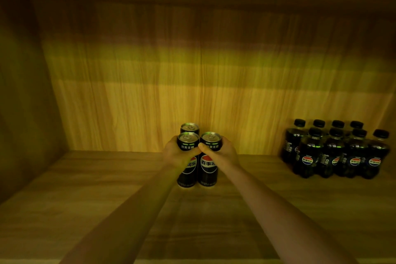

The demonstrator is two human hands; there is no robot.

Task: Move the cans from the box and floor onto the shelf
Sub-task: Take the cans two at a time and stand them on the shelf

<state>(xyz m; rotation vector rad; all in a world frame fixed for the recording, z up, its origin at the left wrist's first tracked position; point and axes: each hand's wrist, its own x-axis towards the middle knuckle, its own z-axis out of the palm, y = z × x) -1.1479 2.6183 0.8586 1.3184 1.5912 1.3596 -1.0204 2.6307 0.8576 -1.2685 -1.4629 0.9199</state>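
Three tall black cola cans stand on the wooden shelf board [107, 188] near its middle. My left hand [177, 153] wraps around the front left can [188, 169]. My right hand [222, 152] wraps around the front right can [209, 170]. The two cans stand upright side by side, touching, their bases on the board. A third can [189, 128] stands right behind the left one, only its top showing. Both forearms reach in from the bottom of the view.
A group of several small black cola bottles [334, 152] stands at the right against the back panel [192, 81]. The shelf's left side wall [25, 113] rises at the left. Bare board lies left of the cans and in front of them.
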